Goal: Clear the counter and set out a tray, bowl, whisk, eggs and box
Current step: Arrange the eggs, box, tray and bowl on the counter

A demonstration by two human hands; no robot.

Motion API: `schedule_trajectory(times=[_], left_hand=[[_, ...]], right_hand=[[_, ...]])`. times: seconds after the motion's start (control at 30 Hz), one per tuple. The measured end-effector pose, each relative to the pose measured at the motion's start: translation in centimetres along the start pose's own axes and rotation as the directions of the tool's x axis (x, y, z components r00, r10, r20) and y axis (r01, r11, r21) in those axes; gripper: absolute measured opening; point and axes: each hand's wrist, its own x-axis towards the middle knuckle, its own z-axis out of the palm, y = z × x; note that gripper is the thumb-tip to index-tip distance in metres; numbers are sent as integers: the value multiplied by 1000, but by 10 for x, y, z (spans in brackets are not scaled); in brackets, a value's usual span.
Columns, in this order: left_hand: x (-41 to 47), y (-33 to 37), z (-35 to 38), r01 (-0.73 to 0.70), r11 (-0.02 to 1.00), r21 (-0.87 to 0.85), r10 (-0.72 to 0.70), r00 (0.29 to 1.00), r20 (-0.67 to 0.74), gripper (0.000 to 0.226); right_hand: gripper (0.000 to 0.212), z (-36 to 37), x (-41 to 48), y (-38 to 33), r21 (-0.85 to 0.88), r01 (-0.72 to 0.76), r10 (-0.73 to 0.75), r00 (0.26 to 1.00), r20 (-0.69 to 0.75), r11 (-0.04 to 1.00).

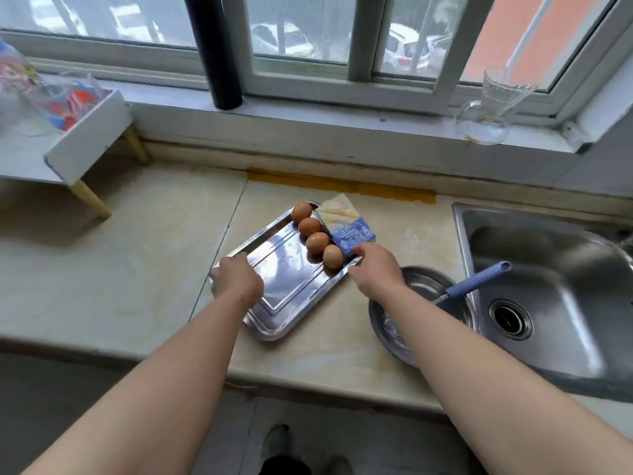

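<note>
- One steel tray [284, 282], centre of frame, lying askew on the desk [137, 252].
- Four brown eggs [317, 242], lined up in a row along the tray's upper right rim, each touching the next.
- One blue-and-white box [346, 224], lying flat just right of the eggs, against that rim; on or off the tray, hard to tell.
- One steel bowl [421, 279], lower right of the tray, partly hidden under the right forearm.
- One whisk [479, 279], wires down in the bowl, blue handle leaning out toward the sink [548, 303].
- Left hand [236, 282]: fingers curled round the tray's left corner, gripping the rim.
- Right hand [375, 269]: fingers bent down over the tray's right corner, holding it, fingertips close by the box.
- Pale marbled desk with a yellow strip along its back edge; steel sink at right of frame.
- Window [308, 29] across the top; on its sill one black cylinder [214, 49] and one clear glass jug [489, 108].
- One white rack [89, 138] on wooden legs, upper left.
</note>
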Motion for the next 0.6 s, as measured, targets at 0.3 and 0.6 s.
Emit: schedule_trajectory(times=[0.3,0.6], left_hand=[[34,-22,-3,-9,994,-106,13,999,40,35],[43,-13,-8,-131,988,-76,140,981,133,41]], right_hand=[[26,45,25,-24,-22,-69,69,998,-7,997],[35,67,38,-36,-103,-201,192,977,-91,974]])
